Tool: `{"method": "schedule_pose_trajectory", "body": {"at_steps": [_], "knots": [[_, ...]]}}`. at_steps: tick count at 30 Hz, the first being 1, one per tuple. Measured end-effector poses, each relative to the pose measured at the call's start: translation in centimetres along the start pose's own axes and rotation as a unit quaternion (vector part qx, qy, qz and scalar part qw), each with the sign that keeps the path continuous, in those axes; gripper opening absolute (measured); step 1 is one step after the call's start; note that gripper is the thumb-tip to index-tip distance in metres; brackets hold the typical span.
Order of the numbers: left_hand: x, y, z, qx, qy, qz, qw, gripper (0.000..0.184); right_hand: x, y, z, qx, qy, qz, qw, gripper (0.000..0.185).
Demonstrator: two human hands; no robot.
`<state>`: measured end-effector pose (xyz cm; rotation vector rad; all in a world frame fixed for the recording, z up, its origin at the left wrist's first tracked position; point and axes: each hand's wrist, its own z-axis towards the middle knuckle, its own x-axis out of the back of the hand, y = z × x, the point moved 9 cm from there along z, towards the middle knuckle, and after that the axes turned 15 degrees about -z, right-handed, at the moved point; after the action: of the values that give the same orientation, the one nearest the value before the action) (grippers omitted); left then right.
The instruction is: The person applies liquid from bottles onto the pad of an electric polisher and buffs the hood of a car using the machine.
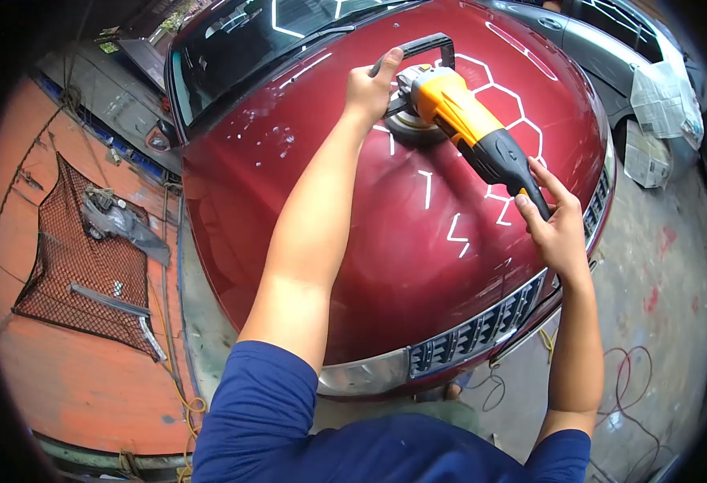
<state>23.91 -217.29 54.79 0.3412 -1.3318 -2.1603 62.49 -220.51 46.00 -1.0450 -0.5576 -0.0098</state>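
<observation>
A yellow and black car polisher (466, 121) rests with its round pad (412, 129) against the hood of a dark red car (305, 209). My left hand (369, 90) is wrapped round the black loop handle at the polisher's head. At the rear end, my right hand (558, 225) grips the black body handle, thumb on the near side and fingers along the far side. White spots of what looks like compound (261, 137) dot the hood left of the pad. Hexagonal light reflections show on the glossy paint.
A black net (88, 258) with a grey plastic bag (124, 225) lies on an orange surface at left. Yellow cord (180, 386) runs near it, and a reddish cable (623, 402) loops over the floor at right. A grey car (603, 48), partly covered in plastic and newspaper, stands behind.
</observation>
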Motion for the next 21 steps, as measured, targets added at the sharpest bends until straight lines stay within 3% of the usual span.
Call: {"method": "schedule_pose_trajectory", "body": {"at_steps": [5, 14, 21], "knots": [[2.2, 0.8, -2.2, 0.044, -0.034, -0.035, 0.998, 0.069, -1.9, -0.7, -1.1, 0.013, -0.007, 0.054, 0.998, 0.057], [15.7, 4.9, -10.9, 0.042, 0.067, -0.009, 0.997, 0.069, -9.2, -7.5, -3.5, 0.147, -0.05, 0.026, 0.988, 0.057], [21.5, 5.2, -16.2, 0.03, 0.113, -0.026, 0.993, 0.068, -11.1, -10.3, -5.6, 0.167, -0.11, 0.019, 0.98, 0.058]]}}
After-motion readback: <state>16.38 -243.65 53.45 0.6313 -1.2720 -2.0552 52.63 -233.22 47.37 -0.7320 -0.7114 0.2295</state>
